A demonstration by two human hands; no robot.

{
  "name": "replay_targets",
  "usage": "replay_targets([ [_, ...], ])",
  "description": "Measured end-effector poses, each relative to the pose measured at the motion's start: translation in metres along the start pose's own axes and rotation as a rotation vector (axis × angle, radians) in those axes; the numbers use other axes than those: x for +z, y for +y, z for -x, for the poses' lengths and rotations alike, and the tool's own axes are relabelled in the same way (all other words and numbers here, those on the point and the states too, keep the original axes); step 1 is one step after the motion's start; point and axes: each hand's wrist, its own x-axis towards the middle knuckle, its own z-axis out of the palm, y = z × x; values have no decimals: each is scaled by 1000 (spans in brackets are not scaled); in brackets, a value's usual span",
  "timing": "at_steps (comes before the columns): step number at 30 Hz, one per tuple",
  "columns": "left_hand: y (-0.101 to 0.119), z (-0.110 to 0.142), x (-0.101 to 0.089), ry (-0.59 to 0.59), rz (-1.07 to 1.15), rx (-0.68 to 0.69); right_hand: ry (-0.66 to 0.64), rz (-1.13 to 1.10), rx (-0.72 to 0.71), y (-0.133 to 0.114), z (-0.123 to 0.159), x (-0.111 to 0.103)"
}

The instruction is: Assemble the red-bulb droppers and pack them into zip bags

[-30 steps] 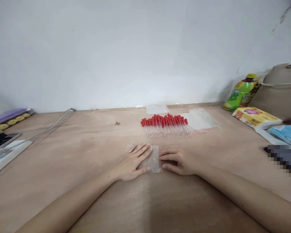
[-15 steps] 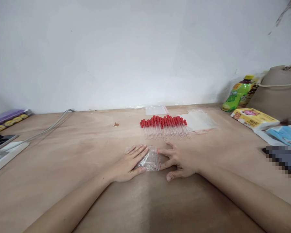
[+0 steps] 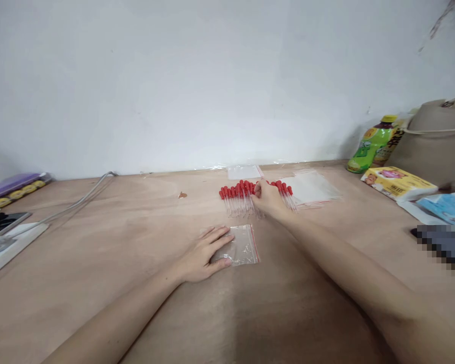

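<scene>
My left hand (image 3: pixel 206 254) lies flat with its fingers apart on a clear zip bag (image 3: pixel 244 246), whose red-lined mouth faces right. Beyond the bag is a row of droppers (image 3: pixel 235 198) with red bulbs and thin clear stems, bulbs pointing toward the wall. My right hand (image 3: pixel 268 197) is over the middle of that row, thumb and fingers pinched together at a dropper's red bulb. The hand hides several droppers and much of the grip itself.
More clear zip bags (image 3: pixel 313 188) lie right of the droppers, and another bag (image 3: pixel 243 172) sits by the wall. On the right are a green bottle (image 3: pixel 369 146), a yellow tissue pack (image 3: pixel 398 183) and a phone (image 3: pixel 445 247). A grey cable (image 3: pixel 81 197) runs on the left.
My right hand has left the zip bag's mouth and moved forward to the droppers, its spread fingers now pinched. My left hand stays on the bag, which has shifted slightly right.
</scene>
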Motion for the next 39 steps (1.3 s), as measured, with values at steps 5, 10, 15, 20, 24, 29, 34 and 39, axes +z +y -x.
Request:
replay_targets([
  [5, -1, 2, 2, 81, 59, -8, -74, 131, 189, -17, -17, 12],
  [10, -1, 1, 2, 76, 54, -7, -88, 92, 275, -26, -22, 17],
  [15, 1, 2, -3, 46, 27, -16, -108, 48, 291, -33, -24, 17],
  [20, -1, 5, -7, -49, -37, 23, -121, -30, 221, -25, -6, -9],
  [24, 0, 3, -4, -41, -52, 20, -148, -349, 154, 6, 27, -25],
  [29, 9, -12, 4, -7, -8, 53, 12, -853, 357, 30, 72, -18],
  [34, 14, -17, 8, 49, 34, 46, 21, -1092, 464, 24, 92, -13],
  [39, 8, -13, 9, 148, 92, 15, -145, -1124, 490, 31, 96, -24],
])
